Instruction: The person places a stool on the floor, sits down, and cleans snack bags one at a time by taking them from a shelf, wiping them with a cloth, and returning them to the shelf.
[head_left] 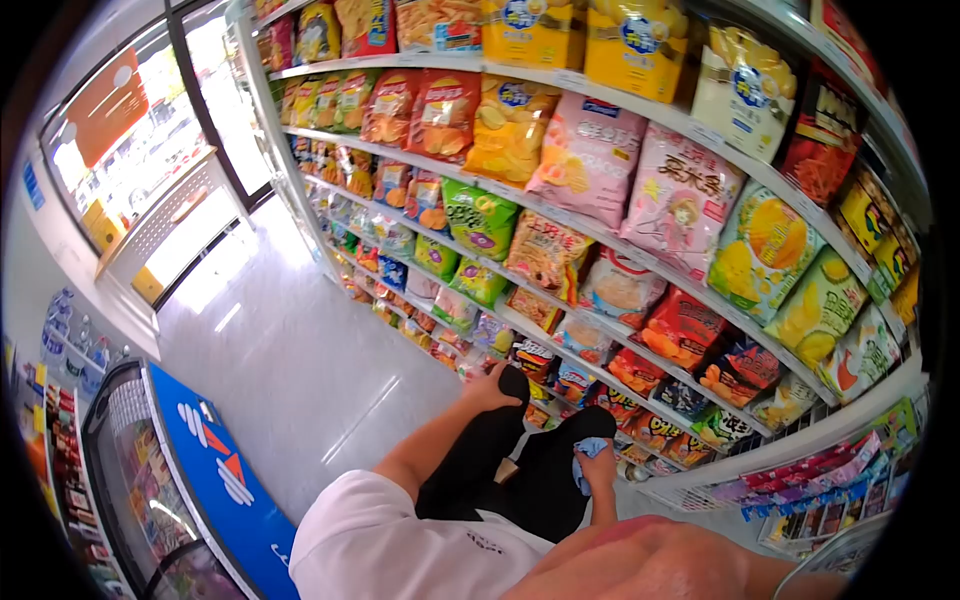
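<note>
My left hand rests against the side of my left knee, beside the lower snack shelves, with no object visible in it. At my right knee, my right hand is closed on a crumpled light blue cloth. Both knees are bent, in black trousers. In front of them rise shelves packed with snack bags, among them a green bag, a pink bag and red bags.
A blue-sided freezer cabinet stands at lower left, near bottled drinks. Grey floor runs towards a glass door and a white perforated bench. Hanging small packets are at the lower right.
</note>
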